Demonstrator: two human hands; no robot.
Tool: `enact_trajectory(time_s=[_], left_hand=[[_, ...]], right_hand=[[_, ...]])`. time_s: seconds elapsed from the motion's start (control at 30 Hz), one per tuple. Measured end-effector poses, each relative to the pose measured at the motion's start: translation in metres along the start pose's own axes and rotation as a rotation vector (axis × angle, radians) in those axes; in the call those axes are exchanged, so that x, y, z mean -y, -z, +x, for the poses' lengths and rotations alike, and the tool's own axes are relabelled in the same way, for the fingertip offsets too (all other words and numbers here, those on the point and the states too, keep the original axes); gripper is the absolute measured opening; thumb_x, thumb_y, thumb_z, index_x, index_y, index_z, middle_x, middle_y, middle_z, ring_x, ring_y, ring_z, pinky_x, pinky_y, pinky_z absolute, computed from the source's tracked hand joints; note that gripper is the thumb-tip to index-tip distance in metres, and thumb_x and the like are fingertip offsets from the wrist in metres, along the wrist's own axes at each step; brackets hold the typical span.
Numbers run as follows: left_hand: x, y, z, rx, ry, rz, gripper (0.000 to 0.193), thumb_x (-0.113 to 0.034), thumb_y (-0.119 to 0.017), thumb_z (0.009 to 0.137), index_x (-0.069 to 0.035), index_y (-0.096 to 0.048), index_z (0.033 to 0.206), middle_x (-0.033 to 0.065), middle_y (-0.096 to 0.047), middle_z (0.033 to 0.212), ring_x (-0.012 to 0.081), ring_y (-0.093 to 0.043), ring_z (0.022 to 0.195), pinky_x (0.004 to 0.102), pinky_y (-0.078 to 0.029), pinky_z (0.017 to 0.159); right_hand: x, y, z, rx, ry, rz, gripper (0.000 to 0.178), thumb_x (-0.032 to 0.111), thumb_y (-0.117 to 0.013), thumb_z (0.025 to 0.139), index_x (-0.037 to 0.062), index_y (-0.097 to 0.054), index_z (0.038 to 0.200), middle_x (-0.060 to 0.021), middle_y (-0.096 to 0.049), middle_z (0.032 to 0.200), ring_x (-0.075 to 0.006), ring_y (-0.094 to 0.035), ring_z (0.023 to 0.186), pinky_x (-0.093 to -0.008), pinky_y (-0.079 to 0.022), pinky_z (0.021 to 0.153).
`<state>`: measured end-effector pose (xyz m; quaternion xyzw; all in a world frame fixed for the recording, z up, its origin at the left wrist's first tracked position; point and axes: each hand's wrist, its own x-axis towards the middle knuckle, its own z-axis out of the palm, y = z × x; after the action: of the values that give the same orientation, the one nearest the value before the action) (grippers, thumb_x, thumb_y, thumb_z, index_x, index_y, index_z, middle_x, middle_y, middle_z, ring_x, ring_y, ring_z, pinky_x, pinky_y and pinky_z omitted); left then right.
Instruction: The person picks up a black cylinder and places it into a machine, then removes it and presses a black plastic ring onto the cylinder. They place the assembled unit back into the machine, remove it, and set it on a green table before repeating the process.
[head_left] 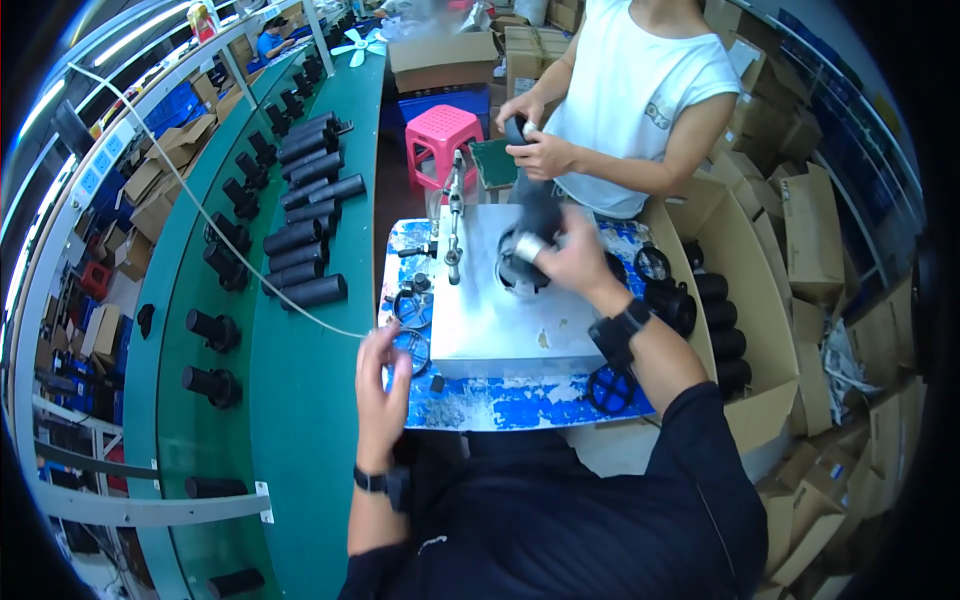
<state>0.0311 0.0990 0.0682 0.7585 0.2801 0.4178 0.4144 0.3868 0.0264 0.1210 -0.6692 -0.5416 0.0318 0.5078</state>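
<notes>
My right hand (580,258) is over the metal box (490,325), closed around a dark part (541,212) that motion blurs; its exact kind cannot be made out. Just beside it on the box top sits a round black-and-white fitting (517,270), also smeared. A toggle clamp (455,225) stands upright on the box's left side. My left hand (380,395) is raised at the table's left edge, fingers apart and holding nothing. Nearest to it are black rings (411,347) on the worn blue table (475,405).
Black cylinders (305,258) lie along the green bench (300,400) at left; flanged ones stand on the green conveyor (170,440). A co-worker (640,110) across the table holds a black part (517,128). At right, a carton (765,290) holds black cylinders. A pink stool (443,135) stands beyond.
</notes>
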Motion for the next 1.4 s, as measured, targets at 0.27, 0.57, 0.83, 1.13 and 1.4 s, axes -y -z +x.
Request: enact_trajectory(time_s=[0.27, 0.57, 0.83, 1.13, 1.4], left_hand=[[-0.026, 0.067, -0.117, -0.187, -0.04, 0.084, 0.048, -0.01, -0.077, 0.096, -0.007, -0.063, 0.142, 0.0119, -0.061, 0.134, 0.021, -0.061, 0.105, 0.035, -0.052, 0.093], [-0.065, 0.075, -0.123, -0.182, -0.669, 0.303, 0.049, -0.01, -0.088, 0.079, -0.022, -0.072, 0.124, 0.0072, -0.067, 0.124, 0.0225, -0.065, 0.091, 0.0363, -0.048, 0.068], [-0.059, 0.087, -0.14, -0.267, -0.58, 0.356, 0.056, -0.01, -0.088, 0.073, -0.019, -0.07, 0.125, 0.0075, -0.068, 0.123, 0.0255, -0.068, 0.093, 0.0392, -0.051, 0.072], [0.024, 0.207, -0.105, -0.489, 0.215, 0.756, 0.065, -0.027, -0.084, 0.086, -0.004, -0.057, 0.14, 0.0199, -0.064, 0.132, 0.0397, -0.068, 0.117, 0.0458, -0.057, 0.097], [0.115, 0.394, -0.056, -0.586, 0.833, 1.126, 0.059, -0.033, -0.078, 0.094, -0.012, -0.05, 0.141, 0.0254, -0.063, 0.134, 0.0493, -0.066, 0.119, 0.0558, -0.058, 0.095]], right_hand=[[0.163, -0.01, -0.032, 0.044, 0.6, 0.377, 0.057, 0.014, -0.087, 0.083, 0.0047, -0.065, 0.135, -0.0107, -0.072, 0.129, -0.0295, -0.07, 0.117, -0.0449, -0.055, 0.098], [0.17, -0.135, -0.146, 0.01, 1.005, 0.129, 0.034, 0.023, -0.078, 0.09, 0.0172, -0.063, 0.121, -0.0044, -0.073, 0.125, -0.0234, -0.067, 0.112, -0.0452, -0.042, 0.085], [0.179, -0.167, -0.151, 0.068, 0.971, 0.252, 0.034, 0.018, -0.075, 0.095, 0.0245, -0.064, 0.128, -0.0005, -0.07, 0.132, -0.0195, -0.063, 0.121, -0.0432, -0.042, 0.092], [0.066, -0.206, -0.185, 0.897, 0.06, 0.387, 0.045, 0.005, -0.082, 0.088, 0.0017, -0.065, 0.129, -0.0093, -0.075, 0.118, -0.0159, -0.072, 0.088, -0.0265, -0.054, 0.07], [-0.019, -0.206, -0.237, 0.698, -0.203, 0.464, 0.027, 0.007, -0.079, 0.092, 0.0051, -0.073, 0.117, -0.0045, -0.074, 0.097, -0.0086, -0.061, 0.067, -0.0271, -0.05, 0.062]])
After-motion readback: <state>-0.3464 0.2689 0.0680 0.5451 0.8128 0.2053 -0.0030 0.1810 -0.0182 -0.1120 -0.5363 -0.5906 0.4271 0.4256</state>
